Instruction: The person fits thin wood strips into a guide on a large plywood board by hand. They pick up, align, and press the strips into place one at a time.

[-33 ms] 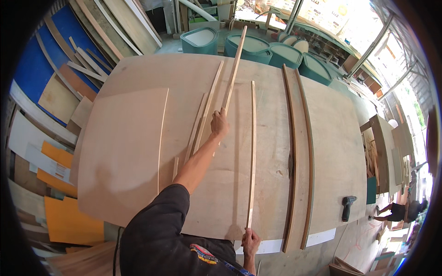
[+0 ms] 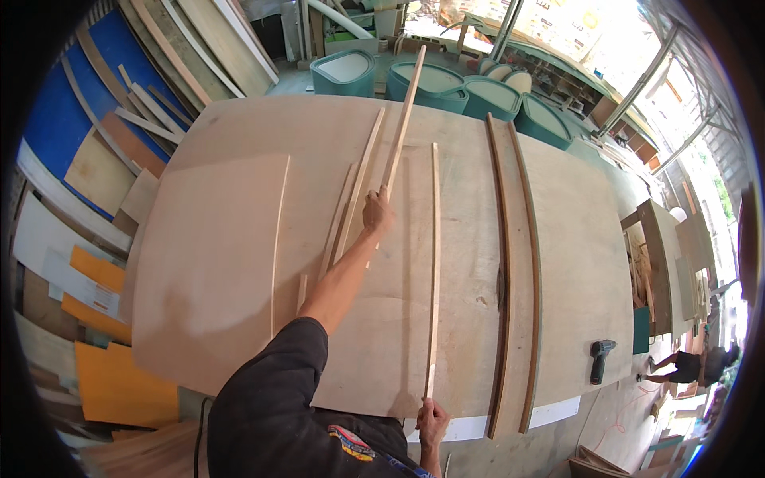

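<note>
at the frame's left, a thin white sheet [image 2: 100,297] carries print too small to read. a flat, pale plywood panel [image 2: 207,239] lies on the broad, light-brown wooden tabletop [image 2: 462,263]. mid-frame, the left hand [image 2: 378,210] closes around a long, slim, pale wooden strip [image 2: 405,119], probably gripped below its middle for steering; at lower centre, the right hand [image 2: 433,422] curls round the near end of a straight, pale wooden batten [image 2: 435,255]. two long, brown wooden rails [image 2: 507,279] lie right of them, perhaps leaving room. upper right, a pale printed backdrop [image 2: 558,28] is overexposed.
</note>
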`<state>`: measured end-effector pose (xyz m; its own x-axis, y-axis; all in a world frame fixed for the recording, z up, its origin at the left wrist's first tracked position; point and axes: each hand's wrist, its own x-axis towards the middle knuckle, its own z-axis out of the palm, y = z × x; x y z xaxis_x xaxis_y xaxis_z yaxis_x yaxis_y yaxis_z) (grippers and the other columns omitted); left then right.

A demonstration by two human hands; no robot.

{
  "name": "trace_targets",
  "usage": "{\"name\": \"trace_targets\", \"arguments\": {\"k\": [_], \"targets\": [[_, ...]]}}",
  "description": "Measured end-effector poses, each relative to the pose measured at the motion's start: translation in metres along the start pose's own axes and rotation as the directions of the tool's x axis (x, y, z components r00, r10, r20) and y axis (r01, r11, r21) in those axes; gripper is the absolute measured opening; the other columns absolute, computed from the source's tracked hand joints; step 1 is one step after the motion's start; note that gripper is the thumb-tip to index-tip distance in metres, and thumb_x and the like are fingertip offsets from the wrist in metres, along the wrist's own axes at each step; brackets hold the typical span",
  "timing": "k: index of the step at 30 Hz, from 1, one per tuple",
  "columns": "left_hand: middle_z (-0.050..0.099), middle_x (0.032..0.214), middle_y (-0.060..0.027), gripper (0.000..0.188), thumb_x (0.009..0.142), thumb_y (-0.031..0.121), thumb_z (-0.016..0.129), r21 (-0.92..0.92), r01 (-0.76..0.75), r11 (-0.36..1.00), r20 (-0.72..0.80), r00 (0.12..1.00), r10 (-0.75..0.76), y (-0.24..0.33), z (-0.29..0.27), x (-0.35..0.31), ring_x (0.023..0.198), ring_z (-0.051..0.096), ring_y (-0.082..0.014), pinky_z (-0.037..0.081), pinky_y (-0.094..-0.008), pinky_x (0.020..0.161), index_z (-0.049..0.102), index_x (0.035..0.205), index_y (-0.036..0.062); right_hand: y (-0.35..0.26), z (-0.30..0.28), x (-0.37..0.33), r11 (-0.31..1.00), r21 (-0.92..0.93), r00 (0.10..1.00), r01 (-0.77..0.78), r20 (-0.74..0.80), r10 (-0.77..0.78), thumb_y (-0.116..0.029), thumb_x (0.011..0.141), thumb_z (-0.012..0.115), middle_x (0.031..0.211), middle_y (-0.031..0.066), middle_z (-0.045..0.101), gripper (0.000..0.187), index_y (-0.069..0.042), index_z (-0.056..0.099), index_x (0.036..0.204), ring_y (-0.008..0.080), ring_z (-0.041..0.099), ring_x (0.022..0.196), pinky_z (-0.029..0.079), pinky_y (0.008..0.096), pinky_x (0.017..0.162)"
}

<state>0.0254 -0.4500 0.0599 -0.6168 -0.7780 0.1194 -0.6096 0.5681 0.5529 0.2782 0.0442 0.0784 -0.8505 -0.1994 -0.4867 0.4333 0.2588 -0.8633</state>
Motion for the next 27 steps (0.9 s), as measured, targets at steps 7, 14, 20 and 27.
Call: {"name": "trace_targets", "arguments": {"k": [7,14,20,27], "targets": [[0.063,0.125,-0.0273,0.051,0.086,0.010,0.067,-0.283,0.155,0.947,0.115,0.985,-0.127,0.003,0.007,0.090,0.117,0.063,-0.0383,0.054,-0.0426,0.096,0.057,0.134,-0.0004,0.033,-0.020,-0.006,0.994,-0.110,0.999,-0.023,-0.036,0.019,-0.027,0.100,0.064,0.056,-0.0016,0.052,0.031,0.001,0.072,0.090,0.0060,0.046,0.046,0.035,0.0245,0.040],[0.066,0.122,-0.0300,0.065,0.081,0.017,0.060,-0.583,0.078,0.809,0.068,0.997,-0.047,0.028,-0.028,0.080,0.119,0.063,-0.0337,0.049,-0.0371,0.101,0.051,0.137,-0.0125,0.031,-0.026,-0.001,0.996,-0.079,0.996,-0.039,-0.082,0.032,-0.031,0.101,0.061,0.054,-0.0010,0.051,0.037,0.003,0.073,0.094,0.0060,0.045,0.043,0.034,0.0239,0.038],[0.067,0.099,-0.0111,0.057,0.083,0.019,0.064,-0.798,0.104,0.593,0.167,0.985,0.051,-0.017,-0.056,0.077,0.087,0.063,-0.0184,0.051,-0.0306,0.078,0.058,0.134,-0.0059,0.016,-0.014,0.005,0.999,0.002,0.996,-0.041,-0.075,0.041,-0.034,0.101,0.062,0.055,-0.0009,0.050,0.039,0.004,0.072,0.097,0.0061,0.045,0.042,0.034,0.0233,0.038],[0.063,0.107,-0.0070,0.043,0.090,0.020,0.063,-0.957,0.237,0.165,0.267,0.944,0.194,-0.065,-0.087,0.001,0.084,0.059,-0.0101,0.050,-0.0252,0.071,0.060,0.127,-0.0010,0.009,-0.010,0.002,0.999,0.015,0.997,-0.049,-0.061,0.050,-0.030,0.101,0.062,0.055,-0.0033,0.050,0.036,-0.001,0.070,0.082,0.0052,0.046,0.044,0.034,0.0246,0.039]]}}
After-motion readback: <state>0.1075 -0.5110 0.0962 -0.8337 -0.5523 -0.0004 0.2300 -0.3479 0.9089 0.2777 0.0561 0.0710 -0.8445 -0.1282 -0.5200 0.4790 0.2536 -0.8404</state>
